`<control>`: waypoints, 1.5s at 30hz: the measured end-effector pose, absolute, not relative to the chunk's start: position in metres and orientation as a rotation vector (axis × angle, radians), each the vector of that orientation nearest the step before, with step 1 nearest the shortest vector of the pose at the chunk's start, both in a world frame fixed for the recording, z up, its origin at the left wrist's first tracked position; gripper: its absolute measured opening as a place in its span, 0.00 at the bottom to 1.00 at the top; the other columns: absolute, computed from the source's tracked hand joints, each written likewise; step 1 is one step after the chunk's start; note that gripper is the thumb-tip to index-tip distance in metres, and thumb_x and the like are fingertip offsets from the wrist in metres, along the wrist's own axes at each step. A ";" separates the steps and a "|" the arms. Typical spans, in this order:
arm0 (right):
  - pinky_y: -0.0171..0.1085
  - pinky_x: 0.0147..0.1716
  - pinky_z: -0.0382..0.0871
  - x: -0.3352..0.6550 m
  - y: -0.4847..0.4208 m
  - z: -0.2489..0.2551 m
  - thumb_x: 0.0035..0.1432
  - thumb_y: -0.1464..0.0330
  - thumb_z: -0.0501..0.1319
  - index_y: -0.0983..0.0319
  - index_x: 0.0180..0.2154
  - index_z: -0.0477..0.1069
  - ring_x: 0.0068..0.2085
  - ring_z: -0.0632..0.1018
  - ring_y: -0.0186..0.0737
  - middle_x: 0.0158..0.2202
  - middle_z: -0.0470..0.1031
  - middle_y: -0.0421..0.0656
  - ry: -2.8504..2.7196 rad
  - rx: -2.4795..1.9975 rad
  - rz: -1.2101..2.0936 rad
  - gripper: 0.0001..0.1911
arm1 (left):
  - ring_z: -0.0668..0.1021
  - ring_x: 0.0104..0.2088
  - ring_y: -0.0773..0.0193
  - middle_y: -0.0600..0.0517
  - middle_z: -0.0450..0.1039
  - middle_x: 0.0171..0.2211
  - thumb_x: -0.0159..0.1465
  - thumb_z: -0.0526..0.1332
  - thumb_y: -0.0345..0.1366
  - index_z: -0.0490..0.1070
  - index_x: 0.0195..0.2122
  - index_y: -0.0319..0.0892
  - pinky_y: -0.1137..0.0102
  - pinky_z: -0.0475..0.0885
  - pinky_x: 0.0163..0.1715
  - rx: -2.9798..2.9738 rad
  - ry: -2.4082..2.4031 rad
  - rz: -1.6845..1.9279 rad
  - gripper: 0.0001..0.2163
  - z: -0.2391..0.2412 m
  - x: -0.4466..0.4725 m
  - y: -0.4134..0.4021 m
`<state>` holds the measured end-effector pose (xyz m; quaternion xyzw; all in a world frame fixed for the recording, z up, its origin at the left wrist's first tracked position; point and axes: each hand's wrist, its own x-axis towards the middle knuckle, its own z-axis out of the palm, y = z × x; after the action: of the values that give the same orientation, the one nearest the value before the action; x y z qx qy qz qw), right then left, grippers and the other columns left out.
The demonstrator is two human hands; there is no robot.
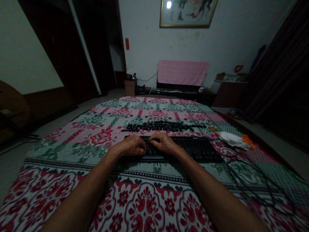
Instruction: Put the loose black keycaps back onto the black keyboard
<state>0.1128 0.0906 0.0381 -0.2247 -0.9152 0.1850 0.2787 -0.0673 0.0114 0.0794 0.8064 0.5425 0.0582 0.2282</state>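
Black keyboard (193,149), left part under 2 hands (132,145) (164,142), loose keycaps (164,125) beyond

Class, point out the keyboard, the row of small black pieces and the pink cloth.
keyboard (199,149), head view: on its uncovered right-hand part
small black pieces (159,125), head view: near the middle of their row
pink cloth (182,72), head view: on its middle

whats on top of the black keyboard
The left hand is over the left end of the keyboard, the right hand beside it, nearer the middle. Dark keys show farther right. Whatever lies directly beneath both hands is covered.
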 end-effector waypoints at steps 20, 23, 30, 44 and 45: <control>0.30 0.34 0.60 0.108 0.080 0.048 0.48 0.66 0.59 0.63 0.26 0.74 0.33 0.71 0.33 0.29 0.73 0.41 -2.632 -0.452 0.526 0.08 | 0.61 0.17 0.73 0.58 0.58 0.15 0.47 0.53 0.36 0.69 0.21 0.39 0.77 0.52 0.16 2.029 1.509 0.165 0.08 0.077 -0.066 0.013; 0.30 0.34 0.60 0.108 0.079 0.050 0.48 0.66 0.59 0.62 0.26 0.74 0.34 0.71 0.33 0.30 0.73 0.41 -2.653 -0.460 0.546 0.08 | 0.62 0.17 0.73 0.57 0.60 0.16 0.47 0.53 0.37 0.70 0.23 0.40 0.77 0.53 0.16 2.042 1.510 0.159 0.09 0.075 -0.066 0.014; 0.30 0.34 0.60 0.108 0.080 0.048 0.47 0.65 0.60 0.63 0.25 0.74 0.33 0.71 0.33 0.28 0.73 0.40 -2.666 -0.463 0.598 0.08 | 0.62 0.18 0.73 0.57 0.62 0.18 0.48 0.54 0.38 0.72 0.26 0.38 0.78 0.54 0.17 1.988 1.484 0.173 0.11 0.074 -0.068 0.015; 0.29 0.35 0.61 0.108 0.083 0.046 0.47 0.66 0.60 0.63 0.27 0.75 0.35 0.72 0.33 0.32 0.73 0.41 -2.646 -0.442 0.689 0.08 | 0.63 0.17 0.73 0.55 0.64 0.17 0.49 0.53 0.42 0.71 0.26 0.36 0.78 0.57 0.17 1.811 1.473 0.270 0.14 0.065 -0.070 0.021; 0.29 0.35 0.61 0.108 0.083 0.046 0.46 0.66 0.60 0.63 0.27 0.75 0.35 0.72 0.33 0.32 0.73 0.41 -2.643 -0.449 0.687 0.08 | 0.63 0.17 0.73 0.56 0.64 0.17 0.49 0.53 0.42 0.71 0.26 0.36 0.78 0.57 0.17 1.804 1.472 0.275 0.14 0.064 -0.070 0.021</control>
<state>0.1079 0.0832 0.0457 -0.1595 -0.9384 0.2438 0.1860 -0.0697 0.0209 0.0644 0.7091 0.5788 0.1080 0.3879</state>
